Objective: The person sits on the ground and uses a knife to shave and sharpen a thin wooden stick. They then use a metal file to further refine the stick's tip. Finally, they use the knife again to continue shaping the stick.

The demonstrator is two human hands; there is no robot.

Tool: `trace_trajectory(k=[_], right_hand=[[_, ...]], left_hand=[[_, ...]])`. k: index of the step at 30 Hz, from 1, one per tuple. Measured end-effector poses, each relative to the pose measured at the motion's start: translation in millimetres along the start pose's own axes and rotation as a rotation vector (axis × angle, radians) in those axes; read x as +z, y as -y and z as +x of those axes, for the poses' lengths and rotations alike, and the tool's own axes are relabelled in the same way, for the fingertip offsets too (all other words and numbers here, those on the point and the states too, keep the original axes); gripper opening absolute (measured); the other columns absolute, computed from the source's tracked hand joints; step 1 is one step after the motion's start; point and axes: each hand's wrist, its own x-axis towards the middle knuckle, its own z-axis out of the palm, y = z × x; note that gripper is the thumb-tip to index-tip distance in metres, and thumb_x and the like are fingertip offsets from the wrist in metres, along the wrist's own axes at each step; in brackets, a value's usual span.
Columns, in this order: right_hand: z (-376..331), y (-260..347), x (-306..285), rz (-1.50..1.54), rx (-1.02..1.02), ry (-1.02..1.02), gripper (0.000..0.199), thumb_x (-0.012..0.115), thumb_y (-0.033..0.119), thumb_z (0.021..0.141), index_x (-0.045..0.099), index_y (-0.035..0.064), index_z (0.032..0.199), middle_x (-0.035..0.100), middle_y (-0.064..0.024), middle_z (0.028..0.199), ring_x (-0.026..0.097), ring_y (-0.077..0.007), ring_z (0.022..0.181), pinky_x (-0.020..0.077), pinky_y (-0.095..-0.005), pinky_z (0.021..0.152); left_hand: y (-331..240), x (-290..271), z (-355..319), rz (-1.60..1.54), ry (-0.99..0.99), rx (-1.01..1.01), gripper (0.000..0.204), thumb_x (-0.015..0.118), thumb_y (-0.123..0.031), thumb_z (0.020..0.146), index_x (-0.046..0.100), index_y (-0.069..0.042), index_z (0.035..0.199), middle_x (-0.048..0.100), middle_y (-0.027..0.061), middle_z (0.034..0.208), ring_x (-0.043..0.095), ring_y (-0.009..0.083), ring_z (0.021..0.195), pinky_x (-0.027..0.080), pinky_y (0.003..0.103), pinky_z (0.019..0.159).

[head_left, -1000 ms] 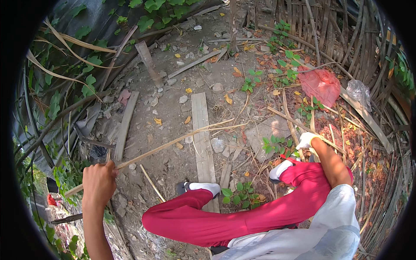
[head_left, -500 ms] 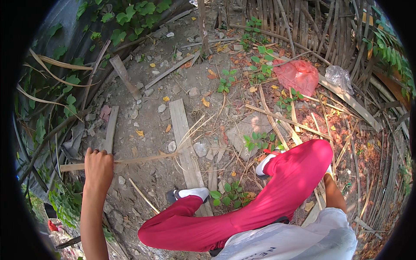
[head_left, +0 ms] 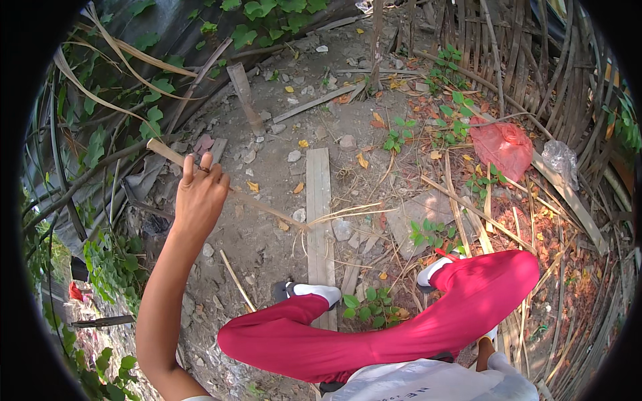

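- Head view: my left hand (head_left: 202,194) is closed around the strip (head_left: 167,152), fingers bent over it, narrow and knuckles up.
- The strip is pale, flat and fibrous; it slants from above left of my fist down to the right.
- Its far end splits into thin, curling fibres (head_left: 348,212) that lie across the plank (head_left: 319,200).
- My right hand (head_left: 491,333) is mostly hidden behind my knee, with a bit of white showing; I cannot tell how its fingers stand.
- The plank is grey, straight and weathered, its near end beside my left foot (head_left: 314,291).
- The ground (head_left: 267,227) is dusty soil, strewn with stones and yellow leaves.
- A flat slab (head_left: 418,217), thin sticks (head_left: 478,214) and a crumpled red bag (head_left: 501,150) lie to the right.
- Behind stands a fence (head_left: 528,67) of upright slats; at upper left, vines (head_left: 264,13) spread over dark sheeting (head_left: 167,33).
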Motion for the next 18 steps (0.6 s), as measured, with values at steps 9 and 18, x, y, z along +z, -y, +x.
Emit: trace_trajectory(k=[9, 18], right_hand=[[-32, -11, -16, 0.742, 0.205, -0.551, 0.033, 0.067, 0.036, 0.093, 0.073, 0.0086, 0.109, 0.076, -0.0138, 0.093, 0.075, -0.0279, 0.091, 0.0576, -0.0400, 0.072], [-54, -61, -33, 1.009, 0.415, -0.554, 0.040, 0.075, 0.035, 0.084, 0.071, -0.0045, 0.079, 0.066, -0.0106, 0.065, 0.062, -0.0248, 0.059, 0.0491, -0.0431, 0.061]], left_hand=[[-12, 27, -25, -0.004, -0.756, -0.474, 0.077, 0.084, -0.045, 0.082, 0.045, -0.015, 0.142, 0.022, 0.0153, 0.160, 0.032, 0.0388, 0.144, 0.019, 0.059, 0.119], [-36, 87, 14, -1.802, -0.583, -0.743, 0.054, 0.059, -0.008, 0.103, 0.031, -0.002, 0.149, 0.060, 0.0173, 0.126, 0.068, 0.0224, 0.099, 0.058, 0.035, 0.083]])
